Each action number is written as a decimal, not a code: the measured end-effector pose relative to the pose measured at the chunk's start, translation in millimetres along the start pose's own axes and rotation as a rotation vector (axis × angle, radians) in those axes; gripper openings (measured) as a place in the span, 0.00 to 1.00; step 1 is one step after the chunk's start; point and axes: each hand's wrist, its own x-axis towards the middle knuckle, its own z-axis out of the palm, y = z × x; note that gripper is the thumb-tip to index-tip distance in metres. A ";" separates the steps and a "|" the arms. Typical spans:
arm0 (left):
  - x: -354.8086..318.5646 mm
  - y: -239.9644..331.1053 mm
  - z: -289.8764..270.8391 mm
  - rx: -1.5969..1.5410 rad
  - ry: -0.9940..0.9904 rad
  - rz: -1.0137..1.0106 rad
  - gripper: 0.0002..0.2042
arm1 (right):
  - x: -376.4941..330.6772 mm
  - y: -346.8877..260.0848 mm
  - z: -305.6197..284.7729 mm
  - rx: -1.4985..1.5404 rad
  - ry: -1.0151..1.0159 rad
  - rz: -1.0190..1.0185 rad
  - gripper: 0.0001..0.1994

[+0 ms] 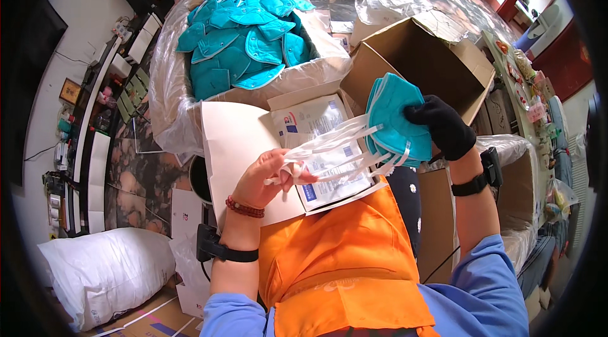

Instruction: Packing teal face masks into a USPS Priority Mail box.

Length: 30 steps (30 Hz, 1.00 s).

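In the head view, the stack of teal masks [396, 125] lies directly against the right hand [441, 128], which wears a black glove and pinches the stack's outer right edge. The left hand [269, 175], bare, curls its fingers around the ends of the white straps [335, 147], so the stack lies to its right and a little farther from the body, with the straps bridging the gap. The stack's long axis runs roughly away from the body, its far end leaning slightly left; its strapped side points toward the left hand. The straps cross above the white packets [310, 118] in the open box [231, 137]; the stack's height above it is unclear.
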 end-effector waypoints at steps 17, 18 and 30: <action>42.9 11.1 55.1 1.004 -0.005 0.396 0.55 | -7.1 -31.3 43.5 -0.394 -0.067 0.043 0.17; 42.5 10.7 63.9 0.977 -0.013 0.315 0.55 | -8.8 -32.3 48.9 -0.396 -0.070 0.042 0.17; 20.0 -32.7 7.0 1.341 0.121 0.201 0.10 | -25.9 -31.3 14.6 -0.226 0.063 -0.010 0.15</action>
